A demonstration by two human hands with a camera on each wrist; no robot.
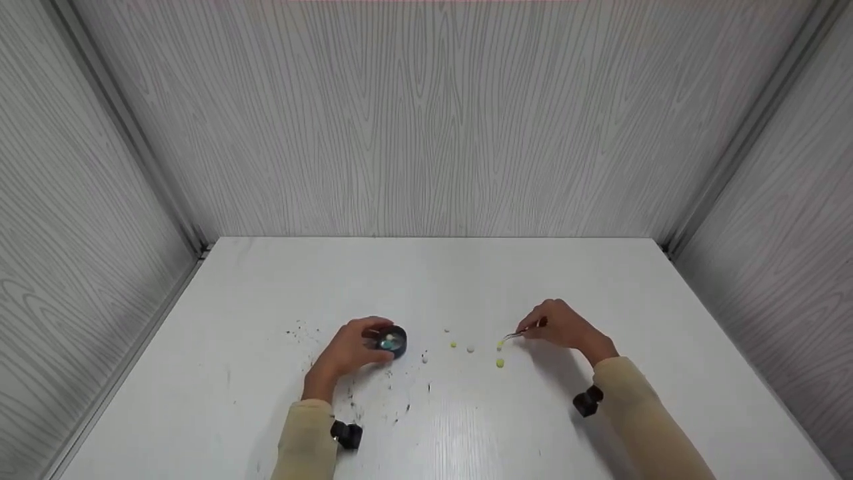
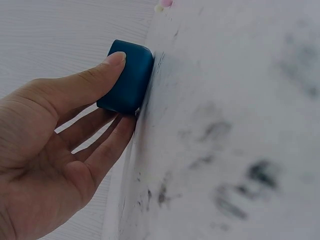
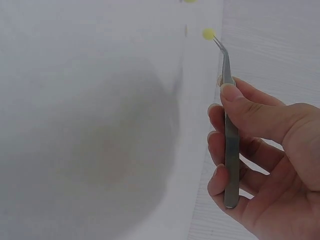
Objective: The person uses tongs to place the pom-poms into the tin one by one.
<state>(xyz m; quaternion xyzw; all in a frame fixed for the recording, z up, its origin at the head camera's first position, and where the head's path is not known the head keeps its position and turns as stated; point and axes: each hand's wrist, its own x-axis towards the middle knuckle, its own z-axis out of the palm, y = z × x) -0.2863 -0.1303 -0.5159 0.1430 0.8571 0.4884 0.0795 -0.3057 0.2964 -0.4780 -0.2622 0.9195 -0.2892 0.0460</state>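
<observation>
My left hand grips a small dark blue round container between thumb and fingers; small pale and bluish bits show inside it. In the left wrist view its teal side stands close to the table surface. Metal tweezers with bent tips are held by my right hand, thumb and fingers around the shaft. A small yellow ball is at the tweezer tips; whether it is pinched between them I cannot tell. Another yellow ball lies just below those tips on the table.
Several more small balls lie between the hands, among them a yellow ball, a white ball and a whitish ball. Dark smudges mark the white table around the left hand. Grey wood-grain panels enclose the back and sides.
</observation>
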